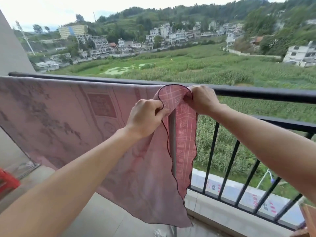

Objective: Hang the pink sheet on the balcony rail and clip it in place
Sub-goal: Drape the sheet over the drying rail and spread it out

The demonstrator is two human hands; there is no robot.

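The pink sheet (65, 117) with a faded pattern hangs draped along the black balcony rail (256, 94), from the left wall to the middle. Its right end is folded over, showing a checked underside with a dark hem. My left hand (145, 117) grips the hemmed edge just below the rail. My right hand (203, 98) pinches the folded corner against the rail top. No clip is visible in either hand.
Black vertical bars (230, 165) run under the rail to the right, above a concrete ledge (222, 214). A grey upright pole (173, 142) stands behind the sheet's edge. A red stool (7, 181) sits at the far left; a wooden object (309, 218) is at the lower right.
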